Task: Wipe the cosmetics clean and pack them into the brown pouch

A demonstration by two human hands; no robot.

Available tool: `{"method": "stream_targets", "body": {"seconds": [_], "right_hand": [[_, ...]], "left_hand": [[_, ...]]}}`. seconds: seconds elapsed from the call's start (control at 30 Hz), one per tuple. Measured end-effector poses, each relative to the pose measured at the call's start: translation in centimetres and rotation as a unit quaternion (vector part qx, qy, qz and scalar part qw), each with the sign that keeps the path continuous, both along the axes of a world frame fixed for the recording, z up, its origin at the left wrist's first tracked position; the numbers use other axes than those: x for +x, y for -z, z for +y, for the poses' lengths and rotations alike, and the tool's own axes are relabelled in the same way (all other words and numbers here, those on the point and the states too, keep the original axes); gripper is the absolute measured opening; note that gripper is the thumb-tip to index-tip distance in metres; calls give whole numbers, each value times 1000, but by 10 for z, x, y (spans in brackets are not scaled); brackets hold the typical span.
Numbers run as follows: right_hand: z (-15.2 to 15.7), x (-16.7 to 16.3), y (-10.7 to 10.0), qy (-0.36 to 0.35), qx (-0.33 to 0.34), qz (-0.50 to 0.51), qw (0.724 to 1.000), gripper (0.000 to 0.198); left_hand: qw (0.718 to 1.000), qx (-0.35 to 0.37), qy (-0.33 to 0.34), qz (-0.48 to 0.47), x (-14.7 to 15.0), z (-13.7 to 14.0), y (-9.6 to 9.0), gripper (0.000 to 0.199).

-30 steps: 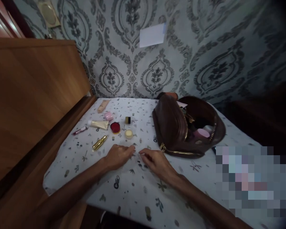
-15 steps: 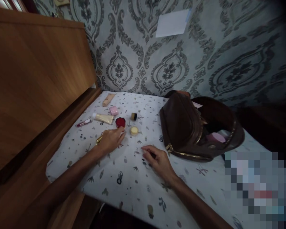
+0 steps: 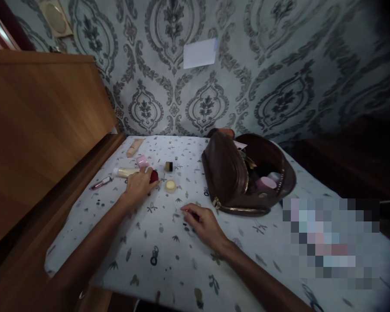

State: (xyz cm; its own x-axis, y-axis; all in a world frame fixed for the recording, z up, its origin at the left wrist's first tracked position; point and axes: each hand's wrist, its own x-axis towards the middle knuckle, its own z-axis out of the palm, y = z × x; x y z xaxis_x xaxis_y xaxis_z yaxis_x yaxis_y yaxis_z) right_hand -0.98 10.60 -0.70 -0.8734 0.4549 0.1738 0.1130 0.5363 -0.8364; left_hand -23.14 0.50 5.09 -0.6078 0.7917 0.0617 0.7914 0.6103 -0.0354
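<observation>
My left hand [image 3: 138,186] is at a small red round container [image 3: 154,176], its thumb and fingers on either side of the rim and covering part of it. Beside that hand are a cream-coloured tube [image 3: 123,172] with a white cap, partly covered by my fingers, and a small pink item [image 3: 142,161]. To the right sit a round jar with a pale yellow lid [image 3: 170,186] and a small gold-and-black item [image 3: 169,166]. My right hand [image 3: 203,223] rests on the tablecloth, fingers loosely curled, thumb apart, nothing visible in it.
An open brown leather bag [image 3: 222,173] stands at the right with a pink round item [image 3: 267,183] inside. A beige tube [image 3: 134,147] and a lip gloss tube [image 3: 101,183] lie at the left. A wooden cabinet [image 3: 45,112] borders the patterned table [image 3: 169,273].
My left hand has moved up to the red container, and its fingers now straddle it. A gold tube beside my left wrist is no longer visible. The camera view has shifted; my right hand stays put.
</observation>
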Motion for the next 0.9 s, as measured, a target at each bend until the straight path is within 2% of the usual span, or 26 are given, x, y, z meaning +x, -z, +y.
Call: {"method": "stream_targets", "body": {"seconds": [0.13, 0.2, 0.27, 0.33, 0.43, 0.5, 0.57, 0.63, 0.8, 0.9], "right_hand": [[1, 1, 1, -1, 11, 0, 1000, 23], [1, 1, 2, -3, 7, 3, 1000, 23], [1, 1, 4, 0, -11, 19, 1000, 24], [-1, 0, 4, 11, -48, 39, 998, 33], [-5, -2, 1, 2, -143, 75, 987, 62], [-10, -2, -2, -19, -202, 105, 973, 71], [-13, -2, -5, -24, -236, 126, 963, 68], [-16, -1, -6, -13, -249, 134, 959, 63], [-16, 2, -1, 34, -238, 144, 960, 59], [-15, 1, 3, 72, -198, 151, 966, 59]], "left_hand": [[999, 41, 8, -25, 2, -7, -1, 46], [996, 87, 17, -33, 6, -13, -1, 44], [983, 155, 41, -84, 15, -19, -1, 44], [949, 230, 80, -200, 26, -23, 0, 44], [860, 297, 125, -396, 49, -26, 0, 44], [813, 308, 141, -473, 63, -25, 1, 45], [791, 308, 156, -505, 74, -23, 4, 44], [787, 306, 163, -510, 79, -22, 10, 45], [797, 302, 161, -498, 75, -22, 25, 65], [799, 344, 157, -467, 70, -26, 27, 51]]}}
